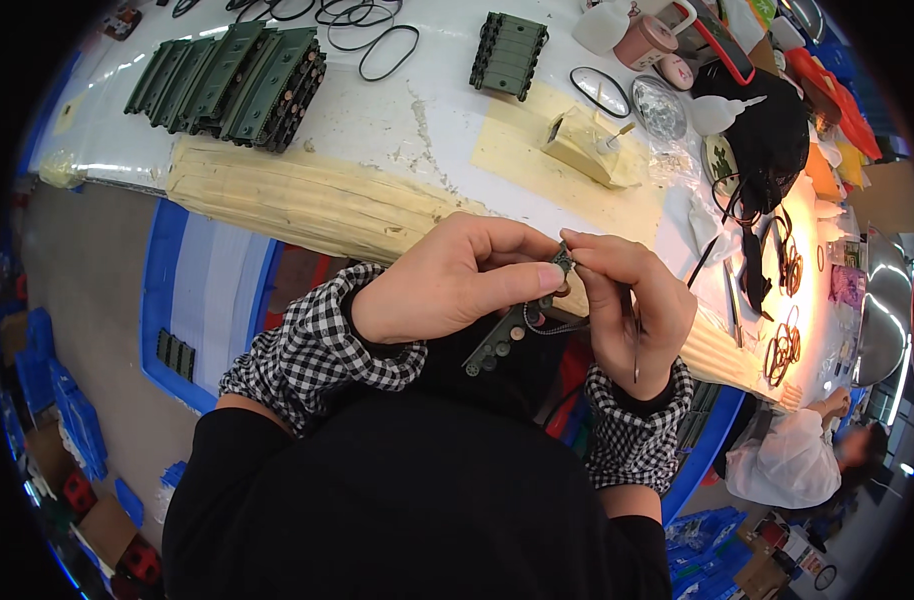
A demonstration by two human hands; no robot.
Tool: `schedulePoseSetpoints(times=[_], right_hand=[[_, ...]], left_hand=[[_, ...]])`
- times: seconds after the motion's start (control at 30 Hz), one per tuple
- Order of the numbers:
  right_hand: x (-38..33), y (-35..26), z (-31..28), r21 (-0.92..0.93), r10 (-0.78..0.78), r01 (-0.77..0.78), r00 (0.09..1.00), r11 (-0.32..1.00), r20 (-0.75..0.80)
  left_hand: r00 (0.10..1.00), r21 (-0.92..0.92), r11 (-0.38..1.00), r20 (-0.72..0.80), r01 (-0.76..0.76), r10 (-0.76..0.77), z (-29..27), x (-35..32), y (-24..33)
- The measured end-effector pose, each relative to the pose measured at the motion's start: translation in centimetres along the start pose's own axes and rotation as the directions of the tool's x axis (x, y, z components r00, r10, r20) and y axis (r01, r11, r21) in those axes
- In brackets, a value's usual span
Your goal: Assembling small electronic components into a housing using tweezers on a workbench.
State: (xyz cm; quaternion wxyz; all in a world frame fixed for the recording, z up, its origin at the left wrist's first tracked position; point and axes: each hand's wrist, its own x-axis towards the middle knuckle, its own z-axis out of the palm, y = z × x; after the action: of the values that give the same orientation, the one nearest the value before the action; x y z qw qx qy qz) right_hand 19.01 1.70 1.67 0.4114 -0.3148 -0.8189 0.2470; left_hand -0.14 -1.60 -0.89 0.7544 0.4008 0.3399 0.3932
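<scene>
Holding a green wheeled part (497, 344), tilted, near the padded table edge (297, 200)
Left hand (447, 285) pinches its upper end between thumb and fingers; right hand (637, 295) pinches the same end

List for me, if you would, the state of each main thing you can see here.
Left grip: closed on the wheeled green part.
Right grip: closed at that part's upper end.
Wheeled green part: held, slanting.
Row of green parts: lined up side by side.
Single green part: set apart from the row.
Blue tray: holding a few green pieces.
</scene>
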Motion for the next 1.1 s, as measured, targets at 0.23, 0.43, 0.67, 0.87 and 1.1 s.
schedulePoseSetpoints(times=[0.23,0.43,0.67,0.87,1.1], right_hand=[[-0.4,0.5,-0.1,-0.003,-0.021,0.021,1.0,1.0,0.008],[-0.6,0.2,0.1,0.0,-0.01,0.01,1.0,1.0,-0.02],[-0.7,-0.2,0.1,0.072,0.117,-0.116,0.993,0.991,-0.007],[-0.3,-0.5,-0.3,0.052,0.186,-0.188,0.982,0.981,0.04],[-0.2,0.1,-0.3,0.033,0.087,-0.089,0.995,0.996,0.045]], left_hand=[[0.996,-0.017,0.996,-0.002,0.088,-0.089,0.2,0.1,0.2],[1.0,-0.004,1.0,-0.006,0.027,-0.027,0.2,0.3,-0.3],[0.999,0.053,0.998,-0.028,0.018,-0.017,0.1,0.4,0.0],[1.0,0.137,0.991,0.002,0.0,0.0,-0.3,0.2,0.2],[0.999,0.18,0.983,0.005,0.04,-0.041,-0.2,0.0,0.6]])
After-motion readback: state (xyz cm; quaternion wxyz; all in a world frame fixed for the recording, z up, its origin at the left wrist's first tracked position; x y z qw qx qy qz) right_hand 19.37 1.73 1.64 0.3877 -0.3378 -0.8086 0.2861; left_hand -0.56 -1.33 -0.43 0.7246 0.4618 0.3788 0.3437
